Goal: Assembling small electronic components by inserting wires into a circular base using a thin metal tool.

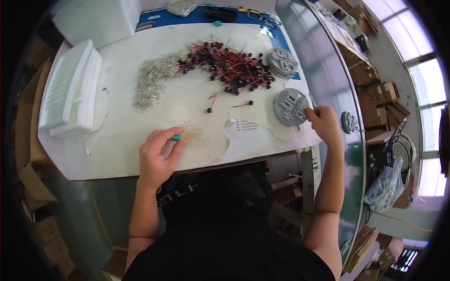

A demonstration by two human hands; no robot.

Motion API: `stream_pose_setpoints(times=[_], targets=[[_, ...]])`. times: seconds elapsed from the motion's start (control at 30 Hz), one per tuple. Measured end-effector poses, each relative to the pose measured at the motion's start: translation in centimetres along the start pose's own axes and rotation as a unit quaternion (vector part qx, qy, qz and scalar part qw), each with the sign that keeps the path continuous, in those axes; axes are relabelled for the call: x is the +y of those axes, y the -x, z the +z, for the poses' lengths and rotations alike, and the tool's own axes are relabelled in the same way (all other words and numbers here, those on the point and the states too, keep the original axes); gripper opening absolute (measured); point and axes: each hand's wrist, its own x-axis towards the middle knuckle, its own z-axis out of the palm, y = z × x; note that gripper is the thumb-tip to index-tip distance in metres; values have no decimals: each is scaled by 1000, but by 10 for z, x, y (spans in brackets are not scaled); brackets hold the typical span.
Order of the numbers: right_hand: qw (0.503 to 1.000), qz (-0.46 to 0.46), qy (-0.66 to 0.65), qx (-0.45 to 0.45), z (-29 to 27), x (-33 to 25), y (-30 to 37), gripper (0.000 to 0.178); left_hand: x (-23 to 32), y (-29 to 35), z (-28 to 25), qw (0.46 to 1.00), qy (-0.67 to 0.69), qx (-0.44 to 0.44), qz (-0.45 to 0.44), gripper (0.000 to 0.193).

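Note:
Between thumb and forefinger, my left hand (159, 154) pinches a small teal piece (176, 137) over the near part of the table. My right hand (323, 121) is closed at the right rim of a round grey fixture (289, 107) with raised blocks on top; whether its fingers hold a small part there is hidden. Behind that fixture sits a similar grey one (282, 62). Farther off lies a heap of small black parts with red wires (225, 65), and two such parts lie apart in front of it. A pile of thin silvery pieces (152, 82) adjoins the heap.
White foam trays (70, 89) stand at the table's left. Glasses (265, 18) and a dark case (220, 13) lie on a blue mat at the back. A green-surfaced belt (323, 61) runs along the right side, carrying another round fixture (349, 122). Torn paper covers the tabletop.

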Motion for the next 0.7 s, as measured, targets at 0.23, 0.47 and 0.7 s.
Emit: stream_pose_setpoints(times=[0.23,0.47,0.7], targets=[[984,-84,-131,-89,12,-102,49,39,20,-9,1,993,25,10,114,84],[958,-267,-93,-57,69,-150,37,24,23,-6,4,989,-69,-108,68,107],[960,-251,-112,-58,73,-127,14,11,19,-12,12,995,-52,-62,55,100]])
